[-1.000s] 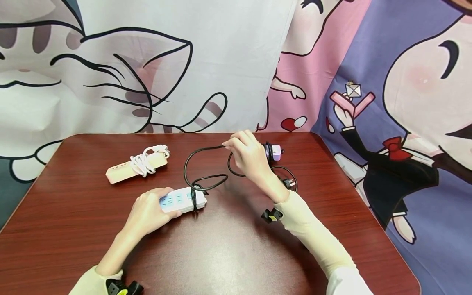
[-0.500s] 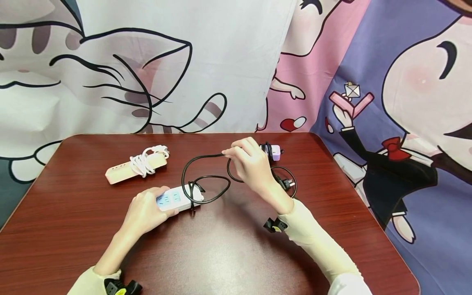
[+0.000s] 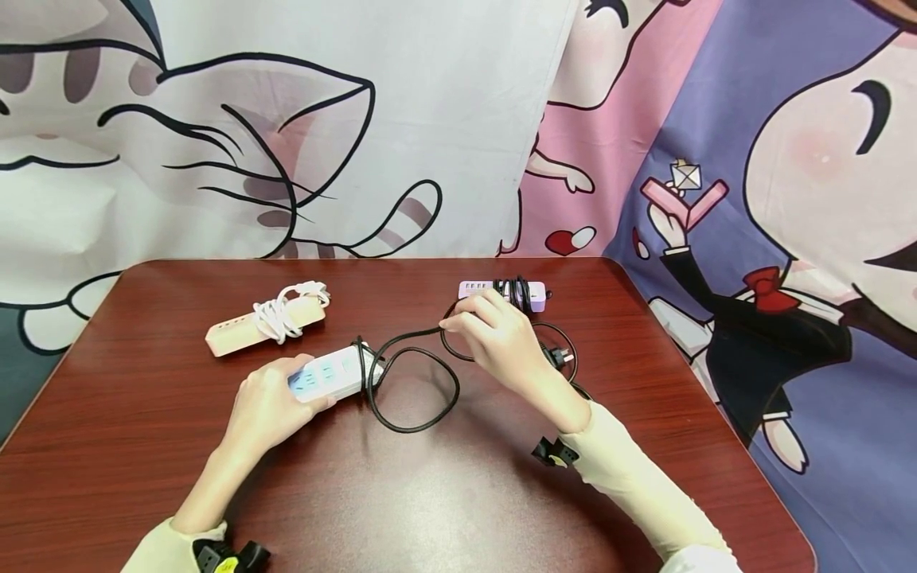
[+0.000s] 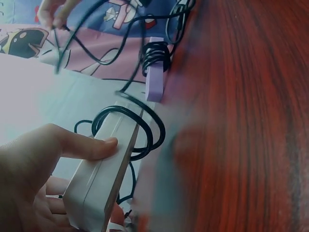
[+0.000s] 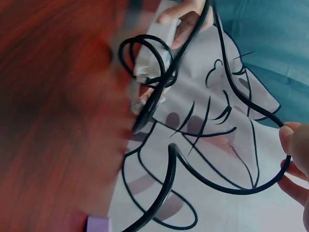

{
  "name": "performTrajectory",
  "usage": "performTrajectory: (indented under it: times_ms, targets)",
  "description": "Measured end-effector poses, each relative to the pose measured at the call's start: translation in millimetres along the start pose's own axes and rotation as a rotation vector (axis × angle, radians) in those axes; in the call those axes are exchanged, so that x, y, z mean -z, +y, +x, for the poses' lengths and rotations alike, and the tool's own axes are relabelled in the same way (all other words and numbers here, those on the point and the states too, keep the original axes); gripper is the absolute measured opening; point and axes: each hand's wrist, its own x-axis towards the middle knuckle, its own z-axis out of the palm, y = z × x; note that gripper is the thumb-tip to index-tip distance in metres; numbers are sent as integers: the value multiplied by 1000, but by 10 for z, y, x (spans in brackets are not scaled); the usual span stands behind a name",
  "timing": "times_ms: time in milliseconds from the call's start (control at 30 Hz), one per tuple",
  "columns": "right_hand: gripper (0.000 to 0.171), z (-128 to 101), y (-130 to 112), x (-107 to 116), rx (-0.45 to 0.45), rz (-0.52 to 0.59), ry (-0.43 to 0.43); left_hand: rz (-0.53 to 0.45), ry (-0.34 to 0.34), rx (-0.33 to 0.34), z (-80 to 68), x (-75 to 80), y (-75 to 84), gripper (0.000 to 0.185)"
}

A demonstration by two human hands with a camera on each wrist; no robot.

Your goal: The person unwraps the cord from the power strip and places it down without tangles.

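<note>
My left hand grips a white power strip with blue sockets, lifted slightly over the wooden table; in the left wrist view the thumb lies along the power strip. A black cord is looped around the strip's right end and hangs in a loop beside it. My right hand pinches that cord to the right of the strip; in the right wrist view the fingertips hold the black cord.
A pink power strip bundled in its white cord lies at the back left. A lilac power strip wrapped in black cord lies behind my right hand, a black plug beside the wrist. Cartoon-printed cloth hangs behind the table.
My left hand has carried the white strip up and left. My right hand has lowered with the cord, uncovering the lilac strip, and the loose loop has swung down to the strip's right.
</note>
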Motion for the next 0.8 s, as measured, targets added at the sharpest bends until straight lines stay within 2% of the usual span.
performTrajectory:
  times_ms: [133, 300, 800]
  targets:
    - [18, -74, 28, 0, 38, -45, -81, 12, 21, 0, -1, 18, -20, 56]
    - [11, -152, 63, -27, 84, -85, -161, 11, 36, -1, -6, 29, -18, 56]
    - [15, -313, 230, -189, 95, -92, -291, -7, 101, -29, -22, 69, 10, 52]
